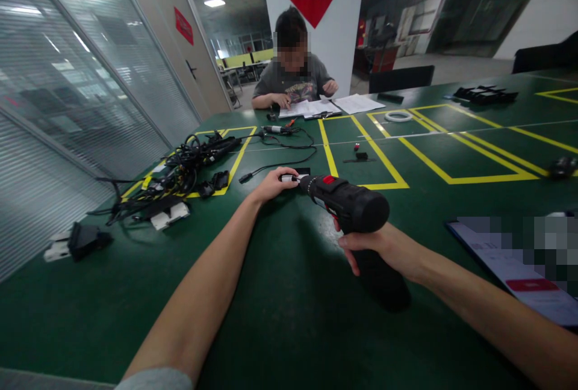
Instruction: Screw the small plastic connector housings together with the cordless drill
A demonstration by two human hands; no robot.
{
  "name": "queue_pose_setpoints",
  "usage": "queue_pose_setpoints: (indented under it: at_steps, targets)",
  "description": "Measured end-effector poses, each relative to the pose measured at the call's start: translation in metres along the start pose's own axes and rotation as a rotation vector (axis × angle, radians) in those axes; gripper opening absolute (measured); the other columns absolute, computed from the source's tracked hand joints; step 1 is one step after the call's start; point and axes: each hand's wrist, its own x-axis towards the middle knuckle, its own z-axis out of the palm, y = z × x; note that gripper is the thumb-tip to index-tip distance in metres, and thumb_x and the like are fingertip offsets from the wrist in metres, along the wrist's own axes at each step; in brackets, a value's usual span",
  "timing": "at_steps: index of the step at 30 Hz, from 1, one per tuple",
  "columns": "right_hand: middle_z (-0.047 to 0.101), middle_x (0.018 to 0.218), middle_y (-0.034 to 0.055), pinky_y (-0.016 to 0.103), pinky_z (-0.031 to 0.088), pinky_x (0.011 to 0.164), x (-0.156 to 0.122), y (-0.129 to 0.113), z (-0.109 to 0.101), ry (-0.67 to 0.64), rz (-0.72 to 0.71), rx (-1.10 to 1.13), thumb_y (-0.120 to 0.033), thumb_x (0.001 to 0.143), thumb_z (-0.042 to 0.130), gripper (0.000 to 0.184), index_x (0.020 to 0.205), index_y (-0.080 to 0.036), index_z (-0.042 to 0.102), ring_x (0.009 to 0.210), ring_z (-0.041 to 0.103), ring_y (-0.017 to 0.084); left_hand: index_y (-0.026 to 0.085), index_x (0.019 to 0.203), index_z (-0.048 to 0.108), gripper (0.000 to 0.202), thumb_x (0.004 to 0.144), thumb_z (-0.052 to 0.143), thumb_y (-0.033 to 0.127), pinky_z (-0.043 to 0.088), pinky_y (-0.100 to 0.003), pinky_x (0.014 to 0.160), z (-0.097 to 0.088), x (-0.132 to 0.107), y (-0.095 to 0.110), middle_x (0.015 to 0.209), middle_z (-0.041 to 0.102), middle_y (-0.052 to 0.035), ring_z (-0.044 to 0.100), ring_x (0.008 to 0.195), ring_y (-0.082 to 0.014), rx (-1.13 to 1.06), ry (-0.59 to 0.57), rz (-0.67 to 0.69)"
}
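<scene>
A black cordless drill (347,200) with a red button on top points left over the green mat. My right hand (374,248) wraps its grip from the side. My left hand (273,185) closes around a small white-and-black piece (288,178) at the drill's chuck. That hand hides most of the piece, so its exact kind is hard to tell. Below the drill, its battery base (382,281) sits in shadow.
A tangled black wire harness (189,164) and loose connectors lie to the left, near a glass partition (76,77). Ahead, a seated co-worker (293,59) handles papers (307,109). A white coil (398,116), black parts (485,95) and a document (510,263) lie right.
</scene>
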Motion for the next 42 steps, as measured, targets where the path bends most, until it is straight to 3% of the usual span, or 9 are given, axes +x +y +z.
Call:
queue_pose_setpoints:
  at_steps: [11, 33, 42]
  targets:
    - [0.065, 0.065, 0.0001, 0.032, 0.049, 0.061, -0.0003, 0.0007, 0.0016, -0.005, -0.012, -0.028, -0.033, 0.080, 0.067, 0.019, 0.086, -0.017, 0.060, 0.056, 0.062, 0.016, 0.020, 0.101, 0.074, 0.033, 0.075, 0.070, 0.039, 0.045, -0.038, 0.097, 0.0011, -0.0002, -0.0001, 0.109, 0.072, -0.0060, 0.062, 0.104, -0.0244, -0.002, 0.022, 0.016]
    - [0.064, 0.064, 0.0002, 0.032, 0.049, 0.062, -0.0018, -0.0010, 0.0024, 0.000, 0.000, -0.041, -0.035, 0.080, 0.069, 0.020, 0.082, -0.017, 0.059, 0.057, 0.062, 0.016, 0.018, 0.104, 0.073, 0.037, 0.075, 0.070, 0.039, 0.046, -0.038, 0.095, 0.0008, -0.0026, 0.0054, 0.109, 0.072, -0.0065, 0.062, 0.099, -0.0243, 0.014, 0.021, 0.002]
    - [0.064, 0.064, 0.0001, 0.033, 0.049, 0.062, -0.0019, -0.0029, 0.0033, 0.005, 0.009, -0.012, -0.031, 0.078, 0.070, 0.021, 0.089, -0.018, 0.059, 0.058, 0.062, 0.017, 0.019, 0.102, 0.074, 0.035, 0.074, 0.072, 0.039, 0.046, -0.038, 0.095, 0.0011, -0.0025, 0.0058, 0.108, 0.072, -0.0063, 0.062, 0.100, -0.0238, -0.005, 0.017, 0.005]
